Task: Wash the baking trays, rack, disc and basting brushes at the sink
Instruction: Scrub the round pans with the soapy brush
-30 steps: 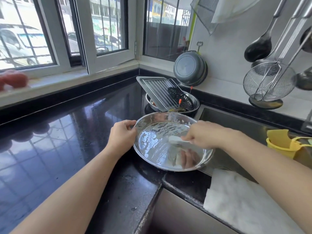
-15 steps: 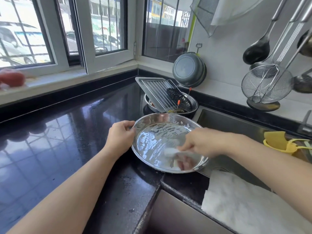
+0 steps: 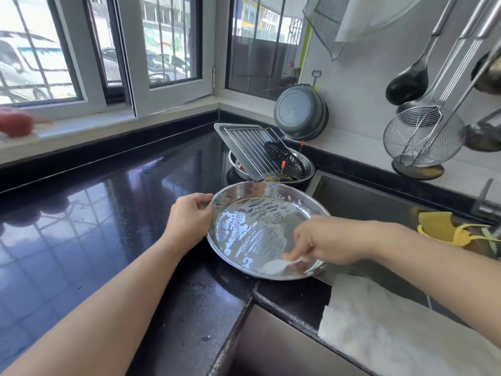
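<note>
A round steel baking tray [image 3: 252, 213], streaked with suds, lies on the black counter at the sink's left edge. My left hand [image 3: 188, 217] grips its left rim. My right hand [image 3: 322, 240] pinches a white sponge [image 3: 294, 259] against the tray's near inside edge. Behind it a second steel pan [image 3: 307, 169] holds a rectangular tray [image 3: 225, 134], a wire rack [image 3: 253, 150], a black perforated disc [image 3: 284, 156] and two orange-tipped brush handles [image 3: 283, 165], all leaning together.
The steel sink [image 3: 360, 196] opens to the right, with a yellow holder [image 3: 436, 226] on its far side. A white cloth [image 3: 393, 327] lies on the near counter edge. A dark pot [image 3: 301, 111], strainers and ladles [image 3: 423, 137] hang on the wall.
My right hand has slid the sponge from the tray's middle toward its near rim. My left hand keeps its grip on the left rim.
</note>
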`<state>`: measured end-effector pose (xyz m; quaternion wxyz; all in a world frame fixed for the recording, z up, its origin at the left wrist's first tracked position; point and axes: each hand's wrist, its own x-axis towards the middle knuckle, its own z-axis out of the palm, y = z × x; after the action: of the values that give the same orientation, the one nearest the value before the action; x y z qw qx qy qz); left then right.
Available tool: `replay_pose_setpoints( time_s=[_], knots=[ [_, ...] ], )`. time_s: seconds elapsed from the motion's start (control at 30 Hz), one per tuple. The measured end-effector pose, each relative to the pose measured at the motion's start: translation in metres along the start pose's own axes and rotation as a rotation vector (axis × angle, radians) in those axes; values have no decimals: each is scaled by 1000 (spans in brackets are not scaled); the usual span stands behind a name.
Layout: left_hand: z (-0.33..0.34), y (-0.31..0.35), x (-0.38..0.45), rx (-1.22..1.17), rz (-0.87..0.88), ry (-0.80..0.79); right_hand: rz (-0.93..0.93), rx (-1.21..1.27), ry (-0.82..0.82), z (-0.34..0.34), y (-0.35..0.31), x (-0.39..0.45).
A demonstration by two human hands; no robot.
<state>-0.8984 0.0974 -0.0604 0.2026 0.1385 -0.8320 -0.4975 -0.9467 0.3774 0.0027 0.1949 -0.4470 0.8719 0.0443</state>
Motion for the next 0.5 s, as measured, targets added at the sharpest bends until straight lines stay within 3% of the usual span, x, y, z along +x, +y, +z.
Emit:
replay_pose_setpoints(
  time_s=[0.13, 0.27, 0.4, 0.5],
  knots=[
    [-1, 0, 0, -3, 3, -6, 185, -116, 99, -17, 29, -3],
    [1, -4, 3, -10, -3, 8, -4, -34, -1, -7, -4, -1],
    [3, -4, 3, -8, -3, 21, 303, -222, 11, -44, 31, -13],
    [4, -3, 3, 5, -4, 33, 326, -275, -80, -51, 31, -15]
  ],
)
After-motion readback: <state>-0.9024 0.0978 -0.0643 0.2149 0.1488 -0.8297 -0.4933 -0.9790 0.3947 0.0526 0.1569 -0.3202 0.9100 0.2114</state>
